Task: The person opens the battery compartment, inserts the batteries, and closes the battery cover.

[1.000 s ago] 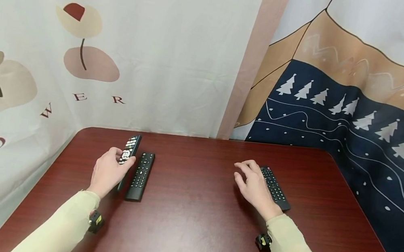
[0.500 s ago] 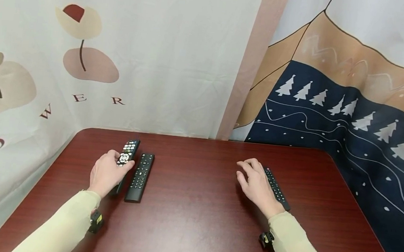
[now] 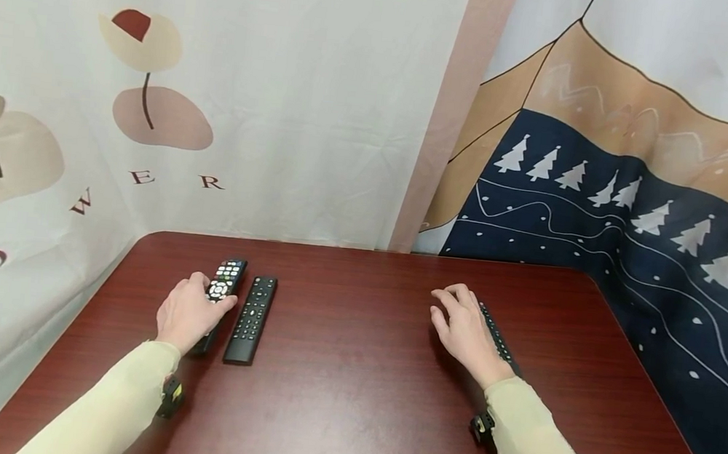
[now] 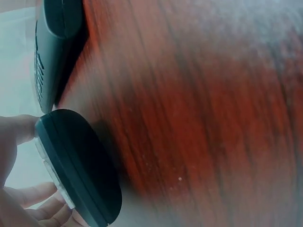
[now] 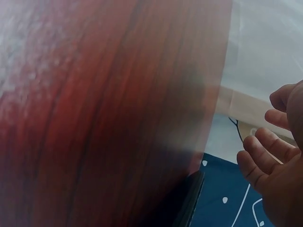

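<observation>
My left hand (image 3: 190,312) holds a black remote control (image 3: 228,272) with white buttons between thumb and fingers, close over the table at the left. In the left wrist view that remote (image 4: 80,165) shows its rounded end and dark underside, with the thumb at one edge and fingers at the other. Just right of it lies a second black remote (image 3: 252,321) with small buttons. My right hand (image 3: 468,333) hovers with loosely bent fingers and nothing in them. It partly hides a third black remote (image 3: 496,338). The right wrist view shows the relaxed right fingers (image 5: 265,153).
The dark red wooden table (image 3: 347,401) carries all three remotes. Behind it hangs a pale curtain (image 3: 316,105) with flower prints, and a navy and tan cloth (image 3: 549,216) with tree prints is at the right. Small black cameras sit on both wrists.
My left hand has lowered the remote toward the table and shifted slightly left and nearer. My right hand has drifted a little right, covering more of the third remote.
</observation>
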A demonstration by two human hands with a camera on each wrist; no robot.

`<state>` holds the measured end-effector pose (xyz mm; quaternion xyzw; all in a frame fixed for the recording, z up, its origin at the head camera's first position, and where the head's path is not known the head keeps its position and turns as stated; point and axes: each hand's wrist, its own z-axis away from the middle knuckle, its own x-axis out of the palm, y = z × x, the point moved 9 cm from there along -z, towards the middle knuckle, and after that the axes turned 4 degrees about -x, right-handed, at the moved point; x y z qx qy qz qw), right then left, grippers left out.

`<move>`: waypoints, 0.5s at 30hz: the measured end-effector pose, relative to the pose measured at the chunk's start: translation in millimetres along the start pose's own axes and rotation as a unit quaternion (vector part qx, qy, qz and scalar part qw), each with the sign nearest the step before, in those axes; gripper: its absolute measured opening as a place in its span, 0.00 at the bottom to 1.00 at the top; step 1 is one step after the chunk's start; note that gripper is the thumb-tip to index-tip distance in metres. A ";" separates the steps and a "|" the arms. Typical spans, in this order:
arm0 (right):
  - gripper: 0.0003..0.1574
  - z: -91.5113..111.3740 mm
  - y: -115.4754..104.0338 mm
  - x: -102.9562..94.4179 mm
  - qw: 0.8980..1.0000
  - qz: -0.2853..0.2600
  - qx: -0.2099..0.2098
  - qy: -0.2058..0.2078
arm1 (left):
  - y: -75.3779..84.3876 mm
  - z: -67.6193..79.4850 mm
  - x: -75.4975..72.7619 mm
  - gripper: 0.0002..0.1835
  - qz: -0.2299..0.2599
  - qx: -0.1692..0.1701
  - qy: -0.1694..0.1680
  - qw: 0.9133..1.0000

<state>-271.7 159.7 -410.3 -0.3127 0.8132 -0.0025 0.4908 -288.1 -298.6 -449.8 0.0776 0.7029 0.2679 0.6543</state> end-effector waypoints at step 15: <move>0.19 -10.1 3.6 -1.0 0.999 0.001 0.019 -0.030 | 5.3 -2.8 2.2 0.40 -0.039 0.010 -0.014 0.999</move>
